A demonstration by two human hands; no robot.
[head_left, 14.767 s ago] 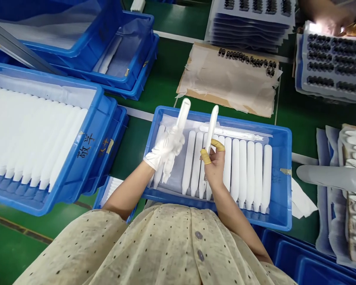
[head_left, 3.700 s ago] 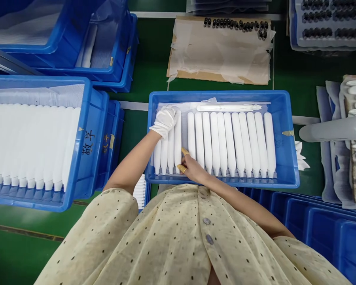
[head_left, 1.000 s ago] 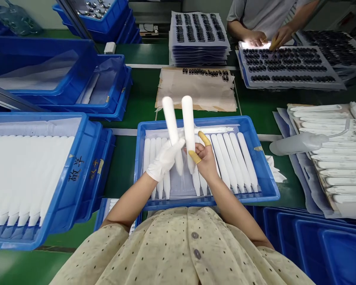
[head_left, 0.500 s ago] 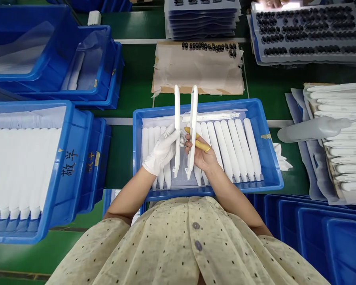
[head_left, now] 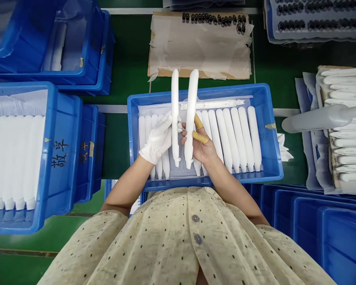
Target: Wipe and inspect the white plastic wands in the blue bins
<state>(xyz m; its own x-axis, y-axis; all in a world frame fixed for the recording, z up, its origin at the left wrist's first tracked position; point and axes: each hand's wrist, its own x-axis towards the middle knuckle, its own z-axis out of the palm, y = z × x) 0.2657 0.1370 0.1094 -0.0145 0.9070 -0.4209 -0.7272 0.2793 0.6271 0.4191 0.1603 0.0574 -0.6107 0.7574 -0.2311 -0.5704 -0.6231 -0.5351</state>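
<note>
My left hand, in a white glove, grips a long white plastic piece held upright. My right hand, with yellow finger cots on two fingers, grips a second white piece beside it. Both pieces hang side by side over the middle blue tray. In that tray, a few white pieces lie at the left and several more lie in a row at the right, with a gap under my hands.
A large blue bin full of white pieces stands at the left, with more blue bins behind it. Cardboard with paper and small black parts lies beyond the tray. White pieces on sheets and empty blue bins sit right.
My hands stay raised with the two pieces; the right piece has turned from edge-on to its broad face. The view has tilted down, so the tray sits higher in the frame.
</note>
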